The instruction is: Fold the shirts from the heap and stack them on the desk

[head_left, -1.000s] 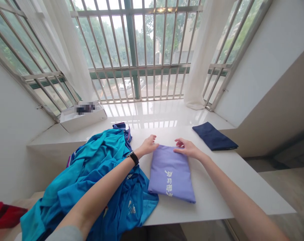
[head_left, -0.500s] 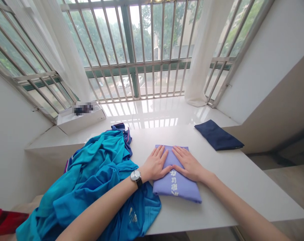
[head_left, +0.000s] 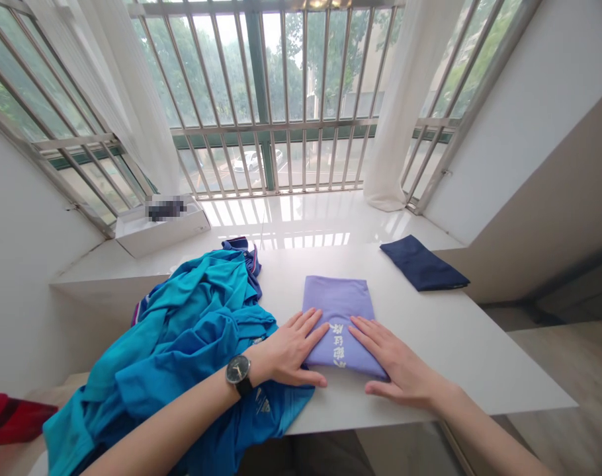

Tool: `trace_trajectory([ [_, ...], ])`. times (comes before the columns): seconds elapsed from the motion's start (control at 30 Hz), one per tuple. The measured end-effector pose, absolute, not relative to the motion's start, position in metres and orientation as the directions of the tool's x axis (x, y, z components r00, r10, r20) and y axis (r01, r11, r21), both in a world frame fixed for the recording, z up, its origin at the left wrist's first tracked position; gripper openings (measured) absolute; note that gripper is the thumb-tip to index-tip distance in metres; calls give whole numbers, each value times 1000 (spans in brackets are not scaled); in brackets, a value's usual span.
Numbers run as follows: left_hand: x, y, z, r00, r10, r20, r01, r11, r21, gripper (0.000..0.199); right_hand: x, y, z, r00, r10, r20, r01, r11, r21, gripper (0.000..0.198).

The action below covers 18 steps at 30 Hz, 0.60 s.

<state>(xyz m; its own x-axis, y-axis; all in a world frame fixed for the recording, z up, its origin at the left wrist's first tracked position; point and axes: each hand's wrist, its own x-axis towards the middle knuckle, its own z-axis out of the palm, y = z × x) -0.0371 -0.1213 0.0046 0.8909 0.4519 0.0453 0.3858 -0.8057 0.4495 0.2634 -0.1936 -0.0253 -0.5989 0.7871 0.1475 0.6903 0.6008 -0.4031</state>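
Note:
A lavender garment, folded into a flat rectangle with white printed characters, lies on the white table. My left hand rests on its left edge, fingers stretched out and the thumb off the near side. On the right edge lies my right hand, its fingers also extended and its thumb below the cloth's near corner. Neither hand grips the fabric. A loose heap of teal and blue shirts spreads beside my left forearm, which wears a black-strapped watch.
Farther right lies a folded navy cloth. An open white box with blurred contents stands on the window ledge at the left. A red object is at the lower left. Barred windows and white curtains rise behind the table.
Both hands have slid back toward me and apart, from the far part of the lavender garment to its near side edges. Its far part is now uncovered.

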Motion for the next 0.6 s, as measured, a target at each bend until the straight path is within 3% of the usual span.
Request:
trace_trajectory([
  [0.1,-47,-155,6,902,431,-14,400,-823,403,112,263,-223,-25,-632,768,104,679,614,-403,111],
  [0.17,-50,-181,6,909,415,-33,399,-843,361,113,262,-243,-27,-652,748,122,664,642,-384,112],
  [0.23,-54,-208,3,909,417,-29,407,-866,290,103,262,-262,-32,-662,729,175,654,675,-341,93],
  [0.3,-56,-230,-4,901,433,18,421,-884,205,82,263,-276,-39,-653,709,267,641,705,-305,73],
  [0.37,-58,-242,-9,894,441,78,424,-889,171,69,263,-285,-43,-636,685,356,608,728,-317,65],
  [0.47,-59,-240,-3,891,433,135,375,-871,316,61,261,-289,-35,-585,714,384,546,697,-464,54],
  [0.6,-59,-217,45,910,393,137,175,-660,730,42,259,-281,7,-511,819,261,430,507,-747,39],
])
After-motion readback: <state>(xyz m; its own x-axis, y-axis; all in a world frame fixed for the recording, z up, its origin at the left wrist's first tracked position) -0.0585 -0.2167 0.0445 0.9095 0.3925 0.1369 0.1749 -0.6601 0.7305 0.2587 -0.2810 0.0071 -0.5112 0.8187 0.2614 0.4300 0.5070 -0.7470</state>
